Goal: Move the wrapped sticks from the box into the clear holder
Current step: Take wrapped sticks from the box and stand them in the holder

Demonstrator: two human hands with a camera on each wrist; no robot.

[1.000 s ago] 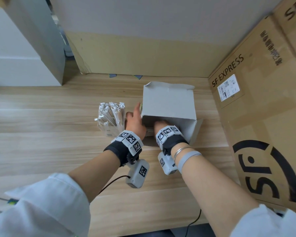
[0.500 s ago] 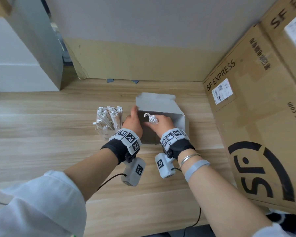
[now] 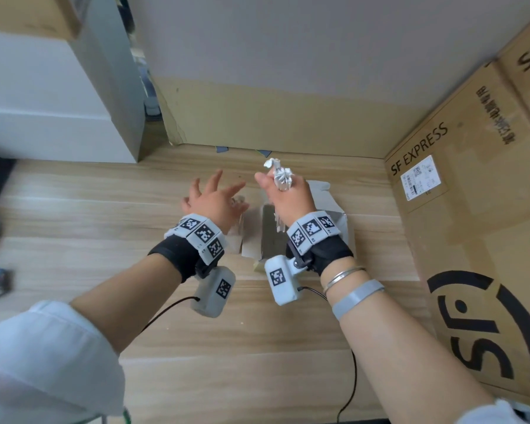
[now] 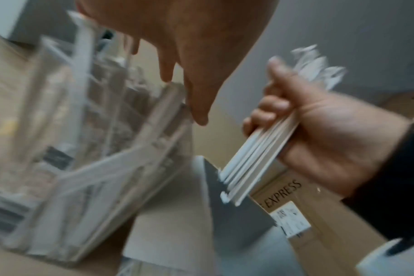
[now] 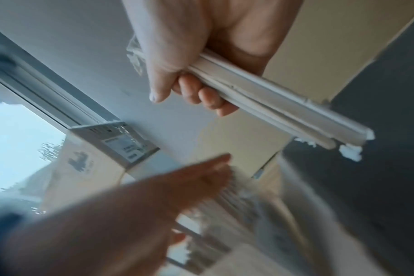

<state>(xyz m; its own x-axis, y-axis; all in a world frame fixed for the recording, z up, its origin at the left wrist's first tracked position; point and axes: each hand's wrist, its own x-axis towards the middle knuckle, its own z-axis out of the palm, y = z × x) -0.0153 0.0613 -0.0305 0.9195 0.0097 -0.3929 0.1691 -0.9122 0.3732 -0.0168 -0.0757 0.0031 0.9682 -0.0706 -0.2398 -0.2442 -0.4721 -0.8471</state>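
Observation:
My right hand [image 3: 283, 194] grips a bundle of white paper-wrapped sticks [image 3: 280, 175], raised above the open grey box [image 3: 334, 215]; the same bundle [image 4: 255, 155] [image 5: 267, 104] shows in both wrist views, held in a fist. My left hand [image 3: 214, 197] hovers open with fingers spread over the clear holder [image 4: 87, 149], which holds several wrapped sticks and is mostly hidden under the hand in the head view. The left fingertips [image 4: 199, 115] are close to the tops of those sticks; the blur hides whether they touch.
A large SF EXPRESS carton [image 3: 471, 209] stands against the right side. A cardboard panel [image 3: 273, 117] closes the back of the wooden table [image 3: 74, 224], and a white cabinet [image 3: 58, 102] stands at the back left. Cables trail from both wrist cameras.
My right hand has lifted out of the box with a bundle of sticks and risen. My left hand let go of the box edge, rose and spread open over the holder.

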